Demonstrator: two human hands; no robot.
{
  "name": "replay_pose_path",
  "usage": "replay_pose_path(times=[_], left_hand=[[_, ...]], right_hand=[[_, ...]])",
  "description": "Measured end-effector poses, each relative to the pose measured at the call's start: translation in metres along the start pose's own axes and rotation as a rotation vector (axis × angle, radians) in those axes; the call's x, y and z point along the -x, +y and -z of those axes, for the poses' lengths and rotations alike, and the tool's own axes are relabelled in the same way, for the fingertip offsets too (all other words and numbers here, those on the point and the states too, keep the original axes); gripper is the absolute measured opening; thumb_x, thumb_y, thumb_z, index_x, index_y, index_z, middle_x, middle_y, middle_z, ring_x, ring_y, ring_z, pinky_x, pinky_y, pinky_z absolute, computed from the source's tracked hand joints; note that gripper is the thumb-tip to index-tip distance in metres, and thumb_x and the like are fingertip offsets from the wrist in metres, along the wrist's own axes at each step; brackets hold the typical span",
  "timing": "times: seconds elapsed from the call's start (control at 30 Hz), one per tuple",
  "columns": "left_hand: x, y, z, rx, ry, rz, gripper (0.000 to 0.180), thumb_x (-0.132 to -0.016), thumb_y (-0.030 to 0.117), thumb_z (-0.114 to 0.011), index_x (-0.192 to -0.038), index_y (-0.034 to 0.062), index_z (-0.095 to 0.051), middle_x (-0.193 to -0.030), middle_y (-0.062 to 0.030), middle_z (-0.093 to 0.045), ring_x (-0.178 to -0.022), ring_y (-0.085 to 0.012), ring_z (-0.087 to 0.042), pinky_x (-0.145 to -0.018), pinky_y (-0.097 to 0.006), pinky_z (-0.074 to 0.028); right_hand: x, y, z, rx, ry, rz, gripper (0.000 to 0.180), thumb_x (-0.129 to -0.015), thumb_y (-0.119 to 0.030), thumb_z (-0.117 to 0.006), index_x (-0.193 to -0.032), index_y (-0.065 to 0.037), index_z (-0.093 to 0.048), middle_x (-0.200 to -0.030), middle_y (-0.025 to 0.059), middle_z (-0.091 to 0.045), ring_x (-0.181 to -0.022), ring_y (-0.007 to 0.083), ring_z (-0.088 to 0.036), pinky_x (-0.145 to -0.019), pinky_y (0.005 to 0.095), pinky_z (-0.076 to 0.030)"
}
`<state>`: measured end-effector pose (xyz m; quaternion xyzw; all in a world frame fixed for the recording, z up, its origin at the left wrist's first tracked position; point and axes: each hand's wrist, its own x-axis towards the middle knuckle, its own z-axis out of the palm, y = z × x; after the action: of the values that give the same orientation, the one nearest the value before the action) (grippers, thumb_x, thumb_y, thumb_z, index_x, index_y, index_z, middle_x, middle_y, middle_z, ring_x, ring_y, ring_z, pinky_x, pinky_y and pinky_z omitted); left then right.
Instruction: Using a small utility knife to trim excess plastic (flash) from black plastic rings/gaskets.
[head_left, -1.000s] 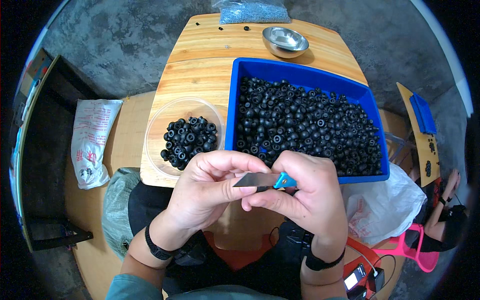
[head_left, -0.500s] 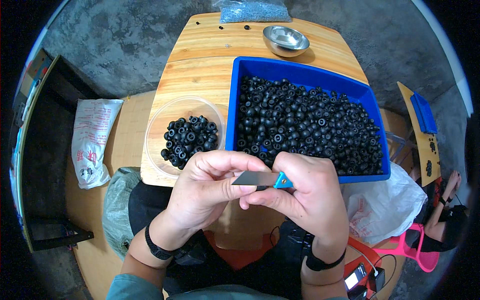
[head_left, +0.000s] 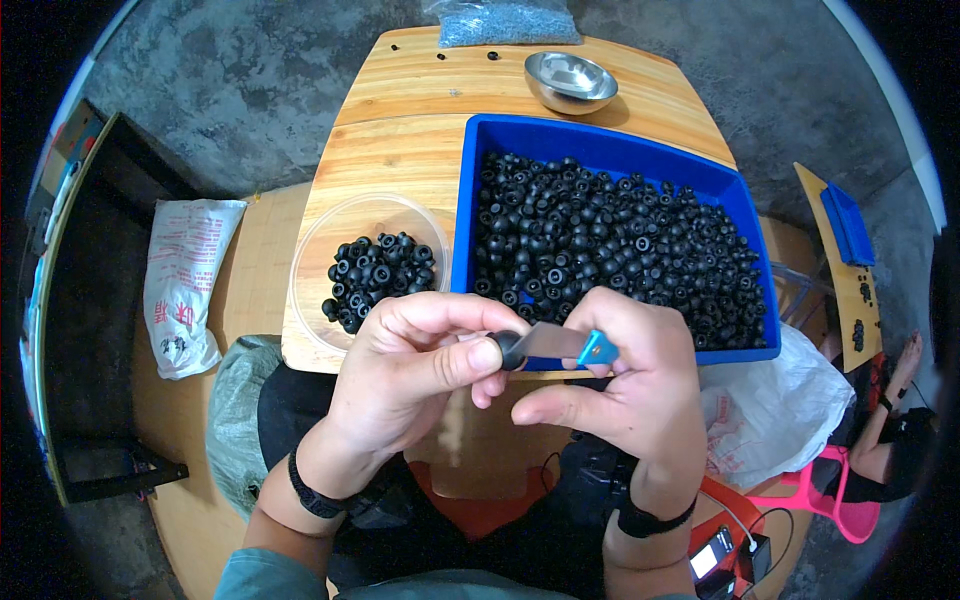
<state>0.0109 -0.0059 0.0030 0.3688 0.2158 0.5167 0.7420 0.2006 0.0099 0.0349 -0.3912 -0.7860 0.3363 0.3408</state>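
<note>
My left hand point(head_left: 420, 350) pinches a round black rubber part point(head_left: 510, 349) between thumb and fingertips, in front of the blue tray point(head_left: 462, 250). My right hand point(head_left: 640, 370) grips a utility knife with a bare steel blade point(head_left: 553, 342) and a turquoise end piece point(head_left: 597, 349). The blade points left, its tip right at the black part. My right thumb is held away from the blade. Many similar black parts point(head_left: 610, 240) fill the tray. A smaller heap of them point(head_left: 380, 280) lies in a clear round plastic tub point(head_left: 300, 270) to the left.
A steel bowl point(head_left: 570, 85) and a bag of bluish pellets point(head_left: 508, 22) stand at the far end of the wooden table point(head_left: 390, 150). White sacks point(head_left: 190, 285) lie left and right. At far right, another person's arm point(head_left: 890, 395) is near a pink stool point(head_left: 845, 505).
My right hand has shifted right, its thumb opening away from the left hand. The blade has turned and drawn back rightward. The black part in my left fingers now shows.
</note>
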Motion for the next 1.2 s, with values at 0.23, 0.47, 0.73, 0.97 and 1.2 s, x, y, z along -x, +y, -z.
replay_pose_path(times=[0.23, 0.47, 0.73, 0.97, 1.2], left_hand=[[0.001, 0.007, 0.004, -0.206, 0.087, -0.044, 0.018, -0.08, 0.001, -0.063, -0.098, -0.0036, -0.063, -0.08, -0.0055, -0.063, -0.065, -0.0082, -0.058, -0.058, -0.019, -0.047], [-0.002, 0.045, 0.025, -1.031, 0.494, -0.154, 0.014, -0.075, 0.001, -0.065, -0.088, -0.0028, -0.066, -0.084, -0.0058, -0.063, -0.069, -0.0088, -0.057, -0.062, -0.02, -0.044], [-0.006, 0.031, 0.016, -1.261, 0.452, -0.209, 0.015, -0.074, 0.002, -0.064, -0.088, -0.0027, -0.065, -0.079, -0.0071, -0.062, -0.064, -0.0114, -0.056, -0.056, -0.023, -0.043], [-0.007, 0.016, 0.008, -1.12, 0.253, -0.279, 0.015, -0.075, 0.001, -0.064, -0.09, -0.0001, -0.065, -0.079, -0.006, -0.06, -0.067, -0.0112, -0.054, -0.06, -0.022, -0.044], [-0.004, 0.011, -0.011, -0.896, -0.049, -0.321, 0.027, -0.073, 0.001, -0.069, -0.1, 0.002, -0.066, -0.089, -0.008, -0.061, -0.073, -0.0107, -0.055, -0.064, -0.021, -0.045]], right_hand=[[-0.007, 0.006, -0.007, -0.133, 0.199, -0.211, 0.026, -0.077, -0.024, -0.07, -0.071, -0.004, -0.055, -0.054, 0.0062, -0.052, -0.05, 0.0109, -0.05, -0.045, 0.0275, -0.036], [0.006, 0.056, 0.035, 0.29, 0.299, -0.468, 0.023, -0.073, -0.02, -0.069, -0.067, -0.001, -0.058, -0.057, 0.0123, -0.055, -0.051, 0.0246, -0.054, -0.051, 0.0367, -0.04], [-0.008, 0.048, 0.004, 0.715, 0.05, -0.614, 0.033, -0.065, -0.03, -0.075, -0.068, 0.0, -0.063, -0.064, 0.0184, -0.06, -0.064, 0.0337, -0.061, -0.061, 0.0403, -0.048], [-0.006, 0.044, 0.016, 0.314, 0.027, -0.498, 0.023, -0.07, -0.02, -0.072, -0.069, 0.001, -0.063, -0.056, 0.0095, -0.057, -0.056, 0.013, -0.058, -0.054, 0.0275, -0.045], [-0.003, 0.023, 0.003, -1.137, -0.267, -0.38, 0.016, -0.082, -0.015, -0.066, -0.092, -0.002, -0.064, -0.077, -0.005, -0.058, -0.069, 0.001, -0.048, -0.061, 0.0162, -0.037]])
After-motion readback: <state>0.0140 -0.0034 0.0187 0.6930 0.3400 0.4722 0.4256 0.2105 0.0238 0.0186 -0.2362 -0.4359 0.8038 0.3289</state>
